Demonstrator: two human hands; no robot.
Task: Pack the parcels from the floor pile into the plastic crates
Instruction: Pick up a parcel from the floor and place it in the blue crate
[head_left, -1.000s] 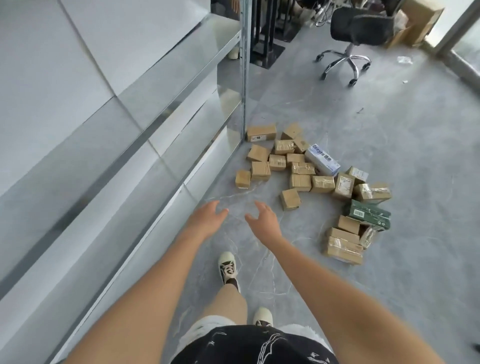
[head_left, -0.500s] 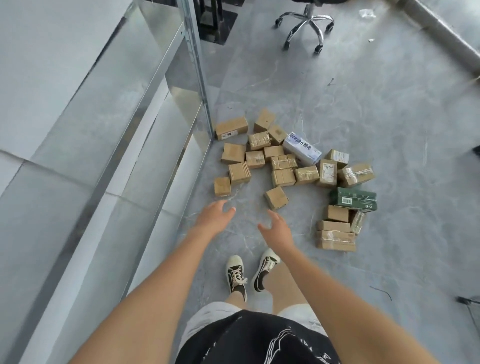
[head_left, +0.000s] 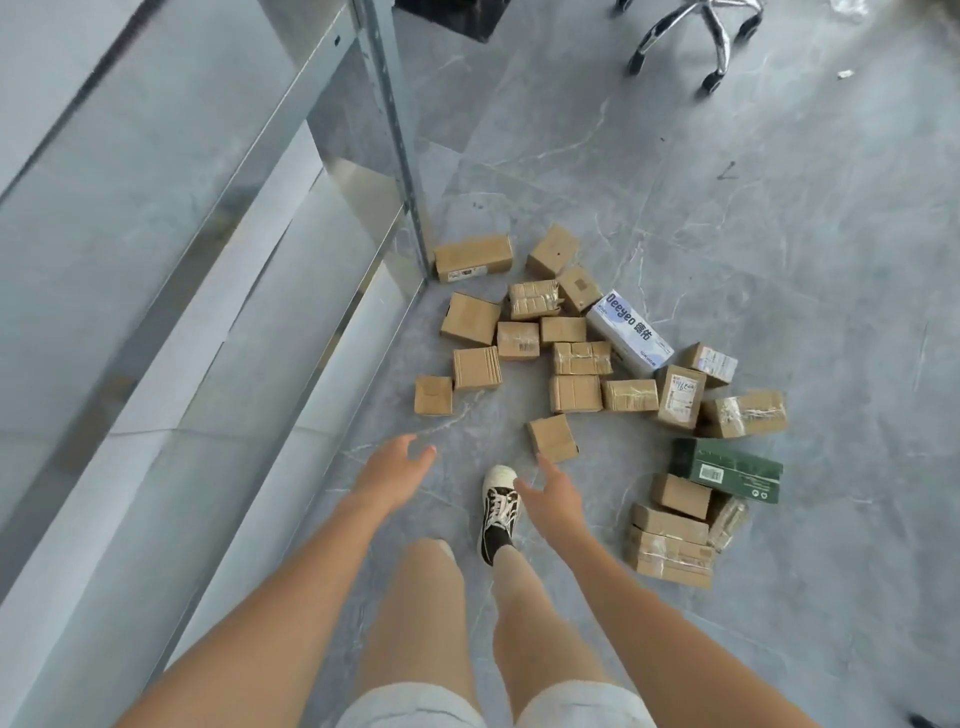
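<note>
Brown cardboard makes up most of the parcels (head_left: 576, 358) scattered on the grey marbled floor (head_left: 779, 208), the pile spreading from about twelve o'clock to three o'clock of the person's hands. None has been lifted; all lie on the floor. The nearest small parcel (head_left: 552, 437) sits alone just beyond the right hand (head_left: 551, 498), at its twelve o'clock, close but not touching. Another single small box (head_left: 433, 395) lies at twelve o'clock of the left hand (head_left: 390, 470), apart from it. A white box with blue lettering (head_left: 629, 332) rests tilted toward the far side of the pile, and a dark green box (head_left: 727, 469) lies at two o'clock of the right hand, on top of a short stack of taped cartons (head_left: 670, 545).

Both arms reach forward and down over the floor. The left hand's fingers (head_left: 421, 454) are spread and loosely extended, holding nothing. The right hand's fingers (head_left: 545, 462) are likewise open and relaxed, empty.

One black-and-white sneaker (head_left: 497, 506) stands between the two hands. At nine to eleven o'clock runs a metal shelving frame (head_left: 395, 156) with glossy grey panels. At one o'clock, far off, the chrome base of a wheeled chair (head_left: 696, 36) shows at the frame's top edge.
</note>
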